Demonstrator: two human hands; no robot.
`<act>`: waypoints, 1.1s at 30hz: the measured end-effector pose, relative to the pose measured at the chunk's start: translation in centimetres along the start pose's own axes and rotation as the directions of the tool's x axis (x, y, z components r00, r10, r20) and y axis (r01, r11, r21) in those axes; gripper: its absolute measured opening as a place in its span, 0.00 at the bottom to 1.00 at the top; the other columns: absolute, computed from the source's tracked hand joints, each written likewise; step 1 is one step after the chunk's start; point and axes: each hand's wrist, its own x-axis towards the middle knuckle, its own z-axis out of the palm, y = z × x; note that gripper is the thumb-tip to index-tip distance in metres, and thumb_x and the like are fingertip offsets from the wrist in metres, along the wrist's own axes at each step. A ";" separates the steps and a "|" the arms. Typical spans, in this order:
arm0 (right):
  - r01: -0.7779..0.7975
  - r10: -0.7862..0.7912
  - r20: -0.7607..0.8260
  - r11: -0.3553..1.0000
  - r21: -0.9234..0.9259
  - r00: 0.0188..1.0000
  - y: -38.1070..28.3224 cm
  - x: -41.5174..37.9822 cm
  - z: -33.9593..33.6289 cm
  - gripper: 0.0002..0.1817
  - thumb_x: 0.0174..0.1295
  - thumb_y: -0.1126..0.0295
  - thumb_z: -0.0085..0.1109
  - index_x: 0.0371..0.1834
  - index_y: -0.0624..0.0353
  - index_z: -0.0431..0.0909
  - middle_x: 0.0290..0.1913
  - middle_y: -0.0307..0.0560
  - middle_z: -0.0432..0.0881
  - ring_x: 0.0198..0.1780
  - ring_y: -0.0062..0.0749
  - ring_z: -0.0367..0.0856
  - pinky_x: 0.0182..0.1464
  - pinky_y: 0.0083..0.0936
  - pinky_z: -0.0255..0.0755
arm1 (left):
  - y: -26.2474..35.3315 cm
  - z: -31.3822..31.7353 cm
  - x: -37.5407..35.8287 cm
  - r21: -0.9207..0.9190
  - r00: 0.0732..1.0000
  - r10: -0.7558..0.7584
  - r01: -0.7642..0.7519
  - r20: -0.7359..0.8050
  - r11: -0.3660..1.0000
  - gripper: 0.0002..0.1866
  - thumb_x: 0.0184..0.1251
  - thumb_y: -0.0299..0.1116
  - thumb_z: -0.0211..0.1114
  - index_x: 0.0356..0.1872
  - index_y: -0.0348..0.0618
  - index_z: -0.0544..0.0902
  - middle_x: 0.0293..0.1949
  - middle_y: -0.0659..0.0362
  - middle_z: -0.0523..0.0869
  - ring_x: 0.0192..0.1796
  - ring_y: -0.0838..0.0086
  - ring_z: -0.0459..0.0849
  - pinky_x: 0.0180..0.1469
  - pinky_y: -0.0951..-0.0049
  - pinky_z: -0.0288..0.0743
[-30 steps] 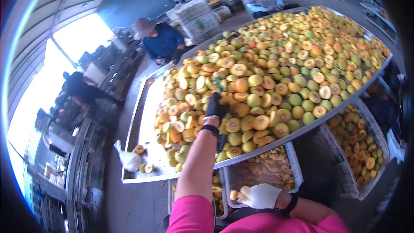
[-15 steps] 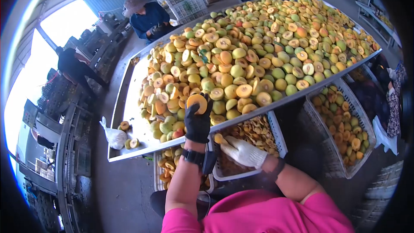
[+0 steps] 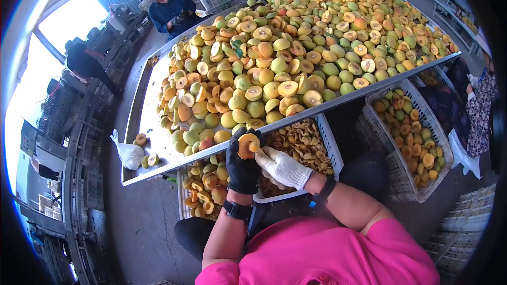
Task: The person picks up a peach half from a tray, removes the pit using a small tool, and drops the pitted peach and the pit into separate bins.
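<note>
My left hand, in a black glove, holds a halved fruit just past the near edge of the metal table. White-gloved, my right hand meets it from the right, its fingers closed on a small yellow-orange piece against the fruit's cut side. Whether that piece is a tool or fruit is unclear. Many whole and halved fruits are heaped on the table. Below my hands are a crate of thin fruit pieces and, to its left, a crate of halves.
A white plastic bag and a few halves lie on the table's left corner. Another fruit crate stands at the right. A person in a hat works across the table; another person bends at the far left.
My left hand has come down from the heap's edge with a halved fruit, and my right hand now meets it. The view has shifted slightly, with the table higher in the frame.
</note>
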 end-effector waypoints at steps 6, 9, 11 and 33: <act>0.078 -0.076 -0.022 0.994 0.071 0.997 2.3 0.8 0.8 0.19 0.77 0.56 0.52 0.49 0.65 0.76 0.35 0.59 0.84 0.40 0.47 0.85 0.44 0.39 0.75 | -0.2 0.0 0.0 -0.252 0.997 -0.078 0.075 -0.003 0.965 0.19 0.83 0.37 0.46 0.61 0.34 0.74 0.55 0.51 0.82 0.58 0.64 0.82 0.65 0.64 0.75; 0.133 -0.134 0.011 0.990 0.049 0.991 3.4 1.2 1.0 0.20 0.78 0.55 0.50 0.50 0.66 0.76 0.39 0.62 0.84 0.45 0.50 0.85 0.48 0.39 0.75 | 0.2 0.3 -0.3 0.048 0.999 0.003 -0.001 -0.034 0.999 0.18 0.83 0.37 0.46 0.59 0.34 0.75 0.52 0.52 0.83 0.54 0.67 0.83 0.62 0.66 0.77; 0.195 -0.194 0.031 0.981 -0.013 0.980 3.8 1.2 0.9 0.21 0.78 0.55 0.49 0.50 0.67 0.76 0.40 0.63 0.84 0.47 0.51 0.84 0.51 0.40 0.75 | 0.7 0.4 -0.4 0.122 0.998 -0.022 0.030 -0.065 0.992 0.18 0.83 0.38 0.46 0.58 0.35 0.76 0.51 0.53 0.84 0.51 0.68 0.84 0.59 0.67 0.78; -0.754 0.252 0.817 0.584 0.299 0.519 2.7 -2.2 1.5 0.23 0.77 0.40 0.43 0.41 0.48 0.71 0.21 0.27 0.62 0.12 0.08 0.53 0.10 0.11 0.47 | 1.8 -4.0 -5.2 -0.113 0.935 -0.354 0.351 -0.003 0.929 0.34 0.84 0.56 0.42 0.38 0.35 0.86 0.35 0.53 0.90 0.38 0.68 0.88 0.48 0.69 0.82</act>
